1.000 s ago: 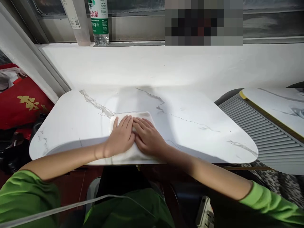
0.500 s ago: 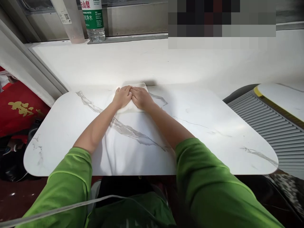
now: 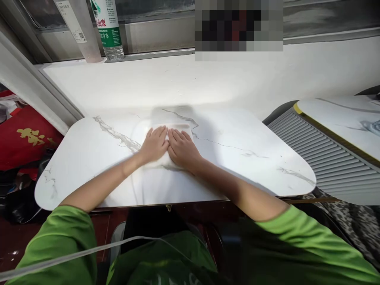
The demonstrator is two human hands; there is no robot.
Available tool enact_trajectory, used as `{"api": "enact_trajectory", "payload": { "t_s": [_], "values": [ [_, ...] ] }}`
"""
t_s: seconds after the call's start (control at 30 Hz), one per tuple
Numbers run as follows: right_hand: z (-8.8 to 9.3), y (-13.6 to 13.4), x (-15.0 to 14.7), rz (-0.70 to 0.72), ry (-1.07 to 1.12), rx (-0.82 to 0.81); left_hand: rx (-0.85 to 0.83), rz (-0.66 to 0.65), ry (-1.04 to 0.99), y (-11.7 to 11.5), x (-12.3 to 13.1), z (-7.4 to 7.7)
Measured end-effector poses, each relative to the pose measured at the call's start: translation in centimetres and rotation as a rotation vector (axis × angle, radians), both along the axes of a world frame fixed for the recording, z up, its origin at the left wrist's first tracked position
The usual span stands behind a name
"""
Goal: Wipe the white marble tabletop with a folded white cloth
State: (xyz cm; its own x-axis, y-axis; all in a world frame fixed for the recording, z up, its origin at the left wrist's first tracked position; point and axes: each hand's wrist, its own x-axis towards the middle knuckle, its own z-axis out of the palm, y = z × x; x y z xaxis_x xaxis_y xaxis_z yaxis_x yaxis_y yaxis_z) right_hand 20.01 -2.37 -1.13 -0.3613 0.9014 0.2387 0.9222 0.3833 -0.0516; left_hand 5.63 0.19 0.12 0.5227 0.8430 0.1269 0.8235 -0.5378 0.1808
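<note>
A folded white cloth (image 3: 166, 161) lies flat on the white marble-patterned table (image 3: 237, 130), a little back from its near edge. My left hand (image 3: 154, 143) presses down on the cloth's left part with its fingers stretched out. Beside it, my right hand (image 3: 182, 147) lies flat on the right part, fingers also extended. The two hands touch or nearly touch at the thumbs. Parts of the cloth beneath both palms are hidden.
On the window ledge at the back left stand a water bottle (image 3: 110, 37) and a translucent tall container (image 3: 89, 49). A white wall (image 3: 133, 85) closes the table's far side. To the right is another table (image 3: 332, 113) with a ribbed side; a red bag (image 3: 26, 138) sits at left.
Both hands have slid the cloth from near the wall back towards my body. My elbows are bent further outward, and the head view has shifted slightly.
</note>
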Motion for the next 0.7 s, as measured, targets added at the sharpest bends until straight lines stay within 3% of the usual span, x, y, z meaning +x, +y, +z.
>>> {"api": "enact_trajectory", "payload": {
  "t_s": [0.17,0.3,0.47,0.7],
  "values": [
    [-0.4,-8.3,2.2,0.077,-0.042,0.067,-0.017,-0.071,0.021,-7.9,1.0,0.1],
    [-0.8,-9.9,3.8,0.049,0.032,0.075,-0.026,-0.139,0.039,-9.6,1.6,0.4],
    [-1.4,-4.4,4.5,0.02,0.068,0.02,-0.075,-0.057,0.066,-5.4,2.8,0.7],
    [-0.8,7.8,4.9,0.003,0.102,0.013,-0.034,0.023,0.055,5.6,4.7,0.5]
  ]
}}
